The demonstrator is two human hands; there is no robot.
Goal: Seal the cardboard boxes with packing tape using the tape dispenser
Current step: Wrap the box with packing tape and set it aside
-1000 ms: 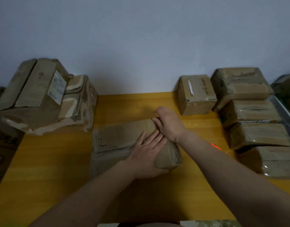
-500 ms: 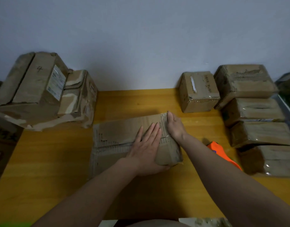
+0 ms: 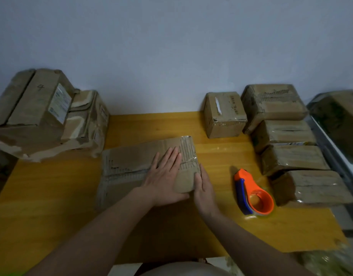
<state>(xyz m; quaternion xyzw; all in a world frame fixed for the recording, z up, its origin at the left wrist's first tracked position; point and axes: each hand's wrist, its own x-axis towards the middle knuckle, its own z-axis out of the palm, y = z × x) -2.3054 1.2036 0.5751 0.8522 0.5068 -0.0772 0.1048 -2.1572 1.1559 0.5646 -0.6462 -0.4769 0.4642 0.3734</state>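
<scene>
A flat brown cardboard box [image 3: 131, 162] lies in the middle of the yellow table [image 3: 52, 196], with clear tape across its right end. My left hand [image 3: 163, 176] rests flat on top of the box, fingers straight. My right hand [image 3: 203, 188] presses flat against the box's right near corner. The orange and blue tape dispenser [image 3: 253, 194] lies on the table to the right of the box, with no hand on it.
Worn boxes [image 3: 42, 116] are piled at the back left. A small box [image 3: 224, 114] stands at the back right, beside a row of several taped boxes [image 3: 291, 146] along the right edge. A metal rail [image 3: 335, 162] runs past them.
My right hand slid from the box's far right edge down its right side to the near corner. The left hand stayed flat on top. The dispenser came fully into view.
</scene>
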